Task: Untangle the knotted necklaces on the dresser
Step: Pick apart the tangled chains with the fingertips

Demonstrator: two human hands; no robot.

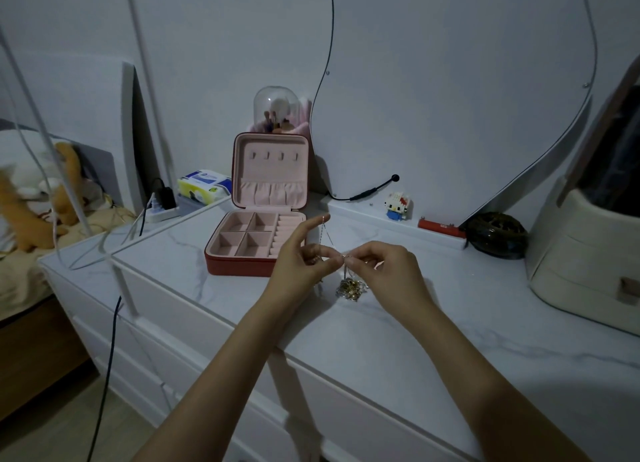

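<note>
A small tangled clump of gold and silver necklaces (351, 289) lies on the white marble dresser top (381, 340). Thin silver chains rise from it to both hands. My left hand (300, 257) pinches a chain between thumb and fingers, and a loop of that chain hangs over its raised index finger. My right hand (384, 265) pinches a chain close to the left fingertips, just above the clump. The fingertips of the two hands nearly touch.
An open red jewellery box (258, 243) with pink compartments stands just behind my left hand. Along the back ledge sit a small block figure (398, 205), a red bar (441, 227) and a dark round object (497, 234). A cream organiser (585, 253) stands at the right.
</note>
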